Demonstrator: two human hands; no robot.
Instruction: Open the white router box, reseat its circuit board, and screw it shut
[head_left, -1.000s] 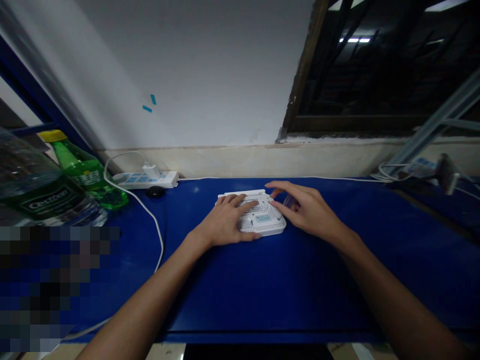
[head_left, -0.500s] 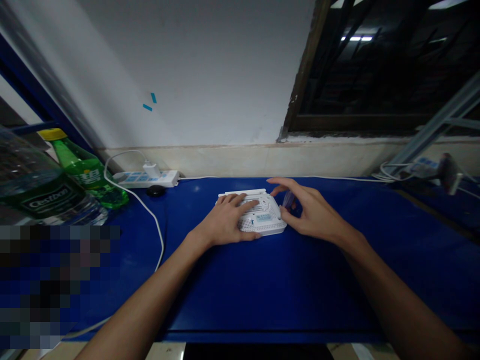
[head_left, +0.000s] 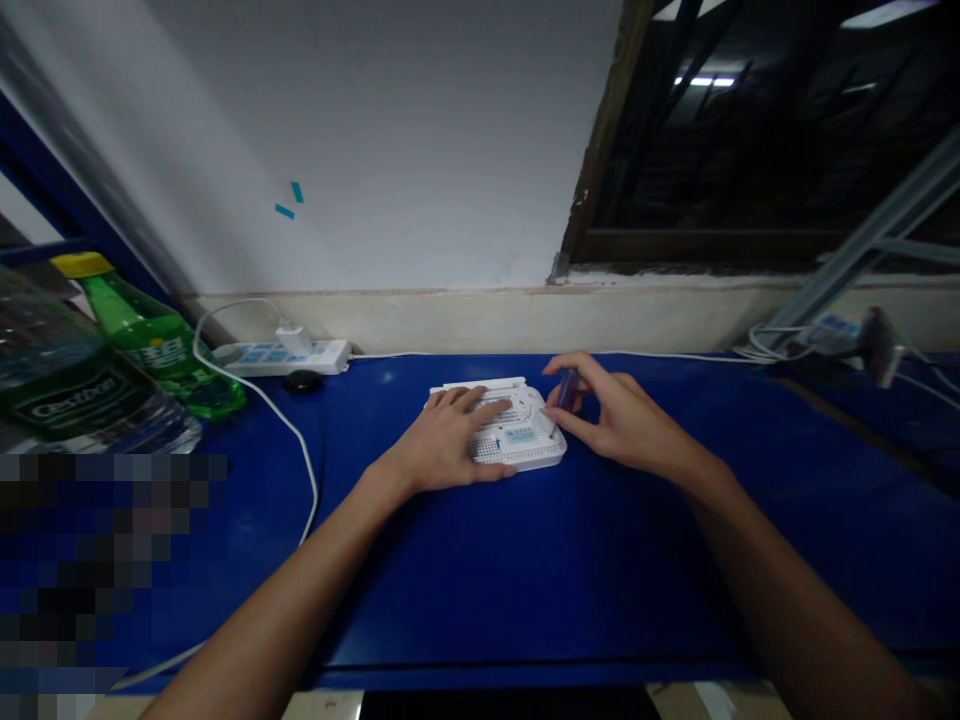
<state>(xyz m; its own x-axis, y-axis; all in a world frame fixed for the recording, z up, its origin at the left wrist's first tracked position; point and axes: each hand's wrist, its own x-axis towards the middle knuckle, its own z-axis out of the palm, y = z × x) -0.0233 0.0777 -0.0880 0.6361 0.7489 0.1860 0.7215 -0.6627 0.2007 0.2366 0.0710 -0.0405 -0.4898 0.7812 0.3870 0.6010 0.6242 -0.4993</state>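
A white router [head_left: 534,452], with vent holes and a pale label on its upward face, lies flat on the blue table [head_left: 480,580]. My left hand [head_left: 450,435] rests on its left half, fingers spread over the vents and thumb along the near edge. At the router's right corner, my right hand [head_left: 615,415] pinches the purple handle of a screwdriver [head_left: 568,390] between thumb and fingers. Its thin shaft slants down to the router's corner. Whether the tip sits in a screw is too small to tell.
To the left stand a green bottle [head_left: 142,335] with a yellow cap and a large clear bottle [head_left: 75,390]. A power strip [head_left: 330,355] with a white charger lies by the wall, near a black mouse-like object [head_left: 302,381]. A white cable [head_left: 289,415] crosses the table's left side.
My right hand has shifted slightly, and the purple handle now stands more upright, with its shaft visible at the router's corner. My left hand stays on the router. The view has turned slightly.
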